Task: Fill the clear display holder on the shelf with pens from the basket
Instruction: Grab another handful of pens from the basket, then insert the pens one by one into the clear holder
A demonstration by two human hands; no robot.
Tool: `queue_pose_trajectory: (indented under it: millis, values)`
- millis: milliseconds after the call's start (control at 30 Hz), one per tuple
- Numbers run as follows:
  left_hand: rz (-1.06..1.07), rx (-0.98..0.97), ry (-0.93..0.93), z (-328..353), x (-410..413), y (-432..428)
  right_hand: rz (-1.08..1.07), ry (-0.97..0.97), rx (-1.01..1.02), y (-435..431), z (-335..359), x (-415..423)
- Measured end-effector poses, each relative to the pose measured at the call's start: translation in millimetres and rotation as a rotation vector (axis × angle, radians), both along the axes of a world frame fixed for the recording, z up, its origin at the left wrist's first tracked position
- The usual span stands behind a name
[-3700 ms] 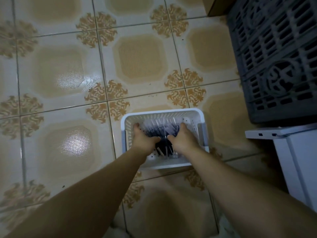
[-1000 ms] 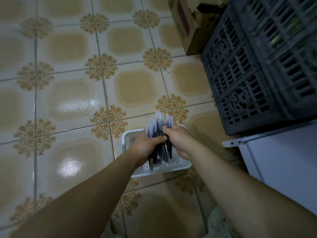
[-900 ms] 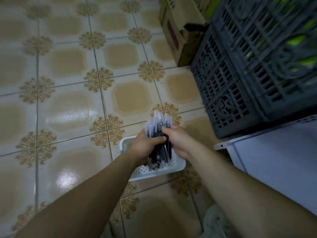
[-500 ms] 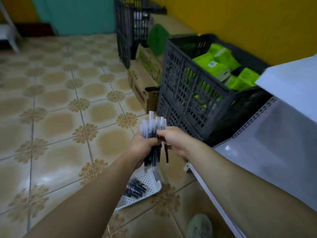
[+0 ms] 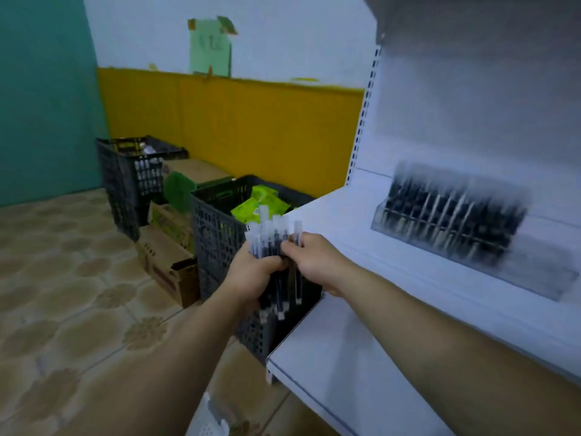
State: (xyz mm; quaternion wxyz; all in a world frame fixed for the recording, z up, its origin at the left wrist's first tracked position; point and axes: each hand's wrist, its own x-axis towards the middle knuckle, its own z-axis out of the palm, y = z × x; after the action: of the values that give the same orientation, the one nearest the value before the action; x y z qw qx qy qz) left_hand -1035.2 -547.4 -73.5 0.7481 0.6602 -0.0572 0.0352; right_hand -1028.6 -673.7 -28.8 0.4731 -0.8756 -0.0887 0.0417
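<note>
**Pens are in the hands, none goes into the holder yet**

The left hand [image 5: 251, 275] has its fingers [image 5: 270, 266] curled round a thick bundle of pens [image 5: 273, 243], which stand upright with the clear caps on top. The right hand [image 5: 314, 262] touches the same bundle from the other side, and its fingertips [image 5: 290, 247] pinch the pens near the caps, maybe to separate some of them. The bundle is held in the air, just off the front left corner of the shelf [image 5: 345, 229].

The clear display holder [image 5: 449, 221] stands further back on this shelf, well apart from the hands. It is blurred. Dark upright things show in its compartments, so it seems partly filled, but I cannot tell how much room is left.

Only a corner of the white basket [image 5: 207, 427] shows on the floor below, and I cannot see its contents.

In my judgement the picking is done for this bundle. Carrying it to the holder and putting the pens in remains.
</note>
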Motion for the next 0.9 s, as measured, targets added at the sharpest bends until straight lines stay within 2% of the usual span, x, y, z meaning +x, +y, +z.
queue_pose_trajectory:
  millis: [167, 400, 633, 900]
  values:
    - [-0.088, 0.060, -0.113, 46, -14, -59, -0.142, -0.128, -0.116, -56, 46, -34]
    - [-0.196, 0.037, -0.136, 85, -33, -153, -0.380, -0.206, -0.146, -155, 88, -83]
    - [-0.322, 0.081, -0.101, 100, -41, -248, -0.688, -0.395, 0.046, -263, 98, -129]
    - [-0.310, 0.043, -0.077, 100, -26, -288, -0.812, -0.474, 0.281, -322, 94, -105]
